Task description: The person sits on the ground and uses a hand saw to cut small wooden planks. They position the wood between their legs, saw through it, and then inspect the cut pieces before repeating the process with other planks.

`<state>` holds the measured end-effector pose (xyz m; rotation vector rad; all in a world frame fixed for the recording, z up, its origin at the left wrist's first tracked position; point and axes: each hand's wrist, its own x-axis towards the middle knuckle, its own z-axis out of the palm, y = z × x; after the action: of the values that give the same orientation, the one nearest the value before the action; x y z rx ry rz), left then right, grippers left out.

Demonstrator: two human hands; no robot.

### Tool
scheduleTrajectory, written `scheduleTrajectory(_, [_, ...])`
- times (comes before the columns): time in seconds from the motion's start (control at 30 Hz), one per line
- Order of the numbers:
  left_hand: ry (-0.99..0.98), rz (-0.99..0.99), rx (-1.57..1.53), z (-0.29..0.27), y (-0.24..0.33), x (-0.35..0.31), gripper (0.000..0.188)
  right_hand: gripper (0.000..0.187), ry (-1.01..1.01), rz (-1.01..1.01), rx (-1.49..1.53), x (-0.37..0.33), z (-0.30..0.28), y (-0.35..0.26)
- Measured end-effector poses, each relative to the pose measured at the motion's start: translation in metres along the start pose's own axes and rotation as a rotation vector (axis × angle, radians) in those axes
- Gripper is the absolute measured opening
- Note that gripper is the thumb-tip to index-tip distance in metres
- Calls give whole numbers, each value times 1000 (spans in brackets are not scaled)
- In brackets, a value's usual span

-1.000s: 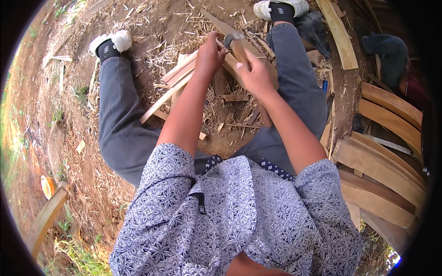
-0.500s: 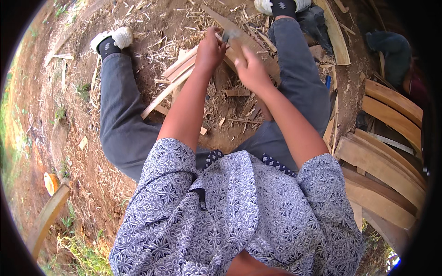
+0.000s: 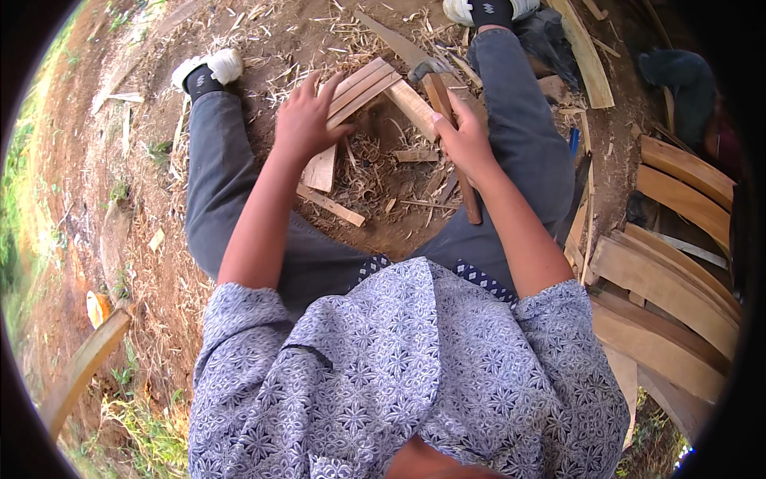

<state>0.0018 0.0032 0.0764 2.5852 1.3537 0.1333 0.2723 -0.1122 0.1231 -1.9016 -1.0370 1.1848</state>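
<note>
My right hand (image 3: 465,142) is closed around the wooden handle of a hammer (image 3: 437,96). The dark metal head is at the far end, and the handle's butt points back toward my right thigh. My left hand (image 3: 306,120) spans the near left end of several narrow wooden slats (image 3: 363,89) lying side by side, fingers on the far side and thumb on the near side. Its palm hides that end of the slats. A pale wooden block (image 3: 412,108) angles from the slats' right end toward my right hand.
A saw blade (image 3: 391,38) lies beyond the slats. Shavings and offcuts, including a short flat piece (image 3: 331,205), litter the dirt between my legs. Curved boards (image 3: 662,279) are stacked at the right. Another person's leg (image 3: 677,76) shows at the far right.
My left hand has moved left from beside the hammer head to the slats' end. The slats have turned. The blurred hammer is now still, its head slightly farther right.
</note>
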Motion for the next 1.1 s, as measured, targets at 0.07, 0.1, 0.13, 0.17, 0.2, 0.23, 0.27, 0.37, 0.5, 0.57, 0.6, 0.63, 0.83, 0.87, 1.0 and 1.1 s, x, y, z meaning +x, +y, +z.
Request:
scheduleTrajectory(0.07, [-116, -88, 93, -20, -11, -37, 108, 59, 5, -5, -2, -3, 4, 9])
scheduleTrajectory(0.1, [-180, -150, 66, -23, -15, -47, 107, 58, 6, -16, 6, -4, 6, 11])
scheduleTrajectory(0.13, [-244, -209, 37, -23, -19, -55, 106, 58, 8, -14, 8, -4, 8, 14])
scheduleTrajectory(0.17, [-306, -270, 5, -20, -23, -63, 106, 58, 6, -12, 7, -6, 10, 12])
scheduleTrajectory(0.2, [-215, -233, -41, -16, -26, -70, 101, 59, 5, 3, -1, -7, 12, 10])
scheduleTrajectory(0.23, [-212, -237, -51, -12, -30, -74, 99, 59, -6, 4, -1, -7, 13, 7])
scheduleTrajectory(0.27, [-206, -241, -69, -11, -29, -75, 97, 59, -20, 8, -6, -8, 13, 1])
scheduleTrajectory(0.37, [-156, -296, -188, -10, -29, -77, 89, 59, -37, -46, -13, -7, 12, -22])
scheduleTrajectory(0.5, [-41, -262, -278, -4, -39, -79, 82, 61, 115, -232, -31, 8, 18, -41])
scheduleTrajectory(0.57, [-76, -261, -265, -5, -38, -78, 65, 63, 145, -270, -28, 17, 25, -36])
scheduleTrajectory(0.6, [-107, -258, -254, -7, -36, -77, 61, 64, 140, -257, -43, 21, 29, -31])
scheduleTrajectory(0.63, [-139, -254, -243, -8, -35, -76, 58, 64, 134, -245, -57, 26, 34, -27])
scheduleTrajectory(0.83, [-257, -237, -142, -1, -41, -78, 48, 58, 75, -158, -67, 34, 39, -21])
scheduleTrajectory(0.87, [-233, -239, -152, -5, -37, -77, 49, 58, 85, -166, -35, 25, 35, -36])
scheduleTrajectory(1.0, [-239, -240, -128, -11, -29, -76, 61, 56, 93, -149, 160, 0, 28, -82])
scheduleTrajectory(1.1, [-281, -195, -98, -5, -29, -74, 63, 57, 51, -122, 117, -9, 27, -87])
